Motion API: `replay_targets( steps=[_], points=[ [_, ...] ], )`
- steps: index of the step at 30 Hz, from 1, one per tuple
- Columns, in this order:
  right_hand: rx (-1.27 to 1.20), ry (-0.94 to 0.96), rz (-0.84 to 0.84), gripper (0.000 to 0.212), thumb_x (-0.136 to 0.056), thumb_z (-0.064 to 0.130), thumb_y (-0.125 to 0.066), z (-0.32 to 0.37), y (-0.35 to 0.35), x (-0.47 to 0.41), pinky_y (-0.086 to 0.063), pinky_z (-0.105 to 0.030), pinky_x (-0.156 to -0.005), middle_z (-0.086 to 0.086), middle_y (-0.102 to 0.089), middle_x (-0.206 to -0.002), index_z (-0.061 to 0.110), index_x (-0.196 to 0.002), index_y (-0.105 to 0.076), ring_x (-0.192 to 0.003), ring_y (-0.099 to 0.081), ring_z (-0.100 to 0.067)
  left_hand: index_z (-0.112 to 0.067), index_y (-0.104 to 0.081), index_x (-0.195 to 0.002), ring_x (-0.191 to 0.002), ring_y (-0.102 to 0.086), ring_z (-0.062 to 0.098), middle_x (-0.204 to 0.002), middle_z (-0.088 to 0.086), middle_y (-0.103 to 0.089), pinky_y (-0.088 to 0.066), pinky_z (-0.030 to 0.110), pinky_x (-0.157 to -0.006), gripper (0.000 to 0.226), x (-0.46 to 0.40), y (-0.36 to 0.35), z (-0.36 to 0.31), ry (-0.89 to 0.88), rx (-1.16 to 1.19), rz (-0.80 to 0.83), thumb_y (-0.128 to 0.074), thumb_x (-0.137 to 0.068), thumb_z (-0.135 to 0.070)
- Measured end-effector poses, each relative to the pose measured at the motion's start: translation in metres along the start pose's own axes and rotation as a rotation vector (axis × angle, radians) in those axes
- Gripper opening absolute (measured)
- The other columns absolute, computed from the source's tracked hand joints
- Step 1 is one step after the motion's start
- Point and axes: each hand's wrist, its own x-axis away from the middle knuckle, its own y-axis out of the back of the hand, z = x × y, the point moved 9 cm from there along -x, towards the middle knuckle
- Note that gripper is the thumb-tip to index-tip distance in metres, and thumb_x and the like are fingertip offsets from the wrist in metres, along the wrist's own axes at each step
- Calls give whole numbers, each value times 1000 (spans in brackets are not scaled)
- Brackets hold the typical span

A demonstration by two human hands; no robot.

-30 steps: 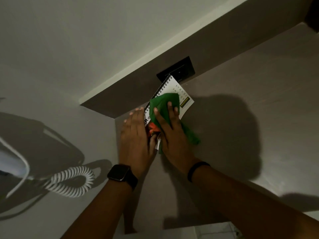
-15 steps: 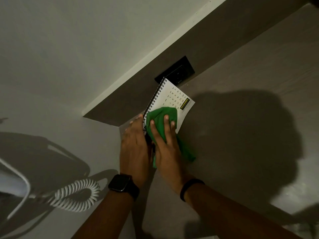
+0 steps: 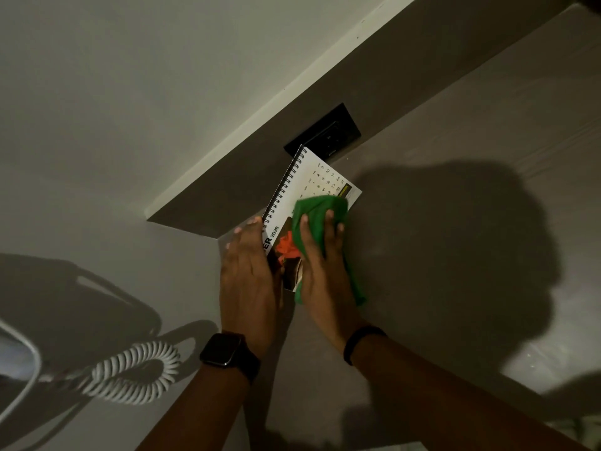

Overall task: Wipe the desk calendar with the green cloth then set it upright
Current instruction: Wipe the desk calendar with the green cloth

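Observation:
The white spiral-bound desk calendar (image 3: 310,183) lies flat on the grey desk (image 3: 455,222), its far corner by the back panel. A red picture and a date grid show on its page. My left hand (image 3: 248,281) lies flat along the calendar's spiral edge, fingers together, steadying it. My right hand (image 3: 322,268) presses the green cloth (image 3: 317,211) onto the middle of the page, fingers spread over the cloth. The cloth's tail hangs past the calendar's right edge by my wrist.
A black wall socket (image 3: 325,130) sits on the dark back panel just behind the calendar. A white coiled phone cord (image 3: 130,372) and a white handset (image 3: 16,362) lie at the lower left. The desk's front edge runs at the lower right.
My right hand has slid the green cloth to the right across the page, uncovering the red picture. My left hand has stayed on the spiral edge.

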Motion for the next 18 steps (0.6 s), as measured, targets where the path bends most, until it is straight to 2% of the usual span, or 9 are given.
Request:
replay_targets(
  steps=[2, 5, 8, 11, 14, 16, 18],
  points=[
    [-55, -57, -37, 88, -102, 9, -55, 2, 8, -17, -42, -65, -116, -5, 20, -174, 42, -164, -1, -160, 13, -38, -1, -31, -160, -150, -39, 43, -161, 25, -42, -28, 52, -123, 80, 0, -2, 1, 9, -16, 4, -74, -97, -25],
    [-92, 0, -9, 89, -99, 7, -55, 24, 3, -14, -36, -66, -119, 0, 22, -174, 45, -164, -7, -160, 14, -37, -2, -28, -161, -153, -34, 43, -165, 24, -38, -30, 58, -124, 81, 1, -3, 1, 17, -9, 15, -72, -98, -27],
    [-82, 38, 59, 86, -100, 11, -56, 27, -8, 12, -27, -66, -123, 1, 21, -174, 44, -163, -8, -160, 15, -36, -1, -26, -162, -154, -33, 43, -165, 24, -37, -32, 60, -124, 82, 3, -3, -1, -5, -37, 11, -68, -97, -29],
    [-58, 0, 46, 87, -100, 6, -55, 14, 1, -4, -30, -63, -123, -3, 21, -173, 38, -164, -6, -160, 14, -37, -2, -27, -162, -154, -33, 43, -164, 24, -38, -30, 58, -125, 83, 2, -4, 1, -2, -25, -1, -70, -97, -33],
    [-69, -86, -12, 80, -104, 11, -52, 9, 15, -37, -28, -62, -125, -12, 18, -174, 33, -166, -6, -160, 13, -40, -3, -26, -162, -152, -34, 43, -163, 24, -38, -27, 55, -125, 85, 0, -6, 2, -16, -27, -15, -73, -95, -29],
    [-73, -64, -28, 82, -104, 11, -51, 17, 15, -40, -32, -63, -122, -12, 18, -174, 37, -166, -5, -159, 13, -40, -4, -25, -162, -152, -35, 43, -163, 23, -38, -26, 53, -125, 86, 1, -6, 2, -28, -34, -31, -74, -95, -24],
    [-91, 54, 20, 86, -100, 9, -49, 25, 5, -22, -36, -66, -119, -3, 24, -174, 46, -164, -3, -159, 15, -38, -3, -25, -162, -153, -34, 42, -163, 23, -38, -27, 55, -125, 85, 1, -6, 2, -50, -48, -45, -75, -95, -21]
  ],
)
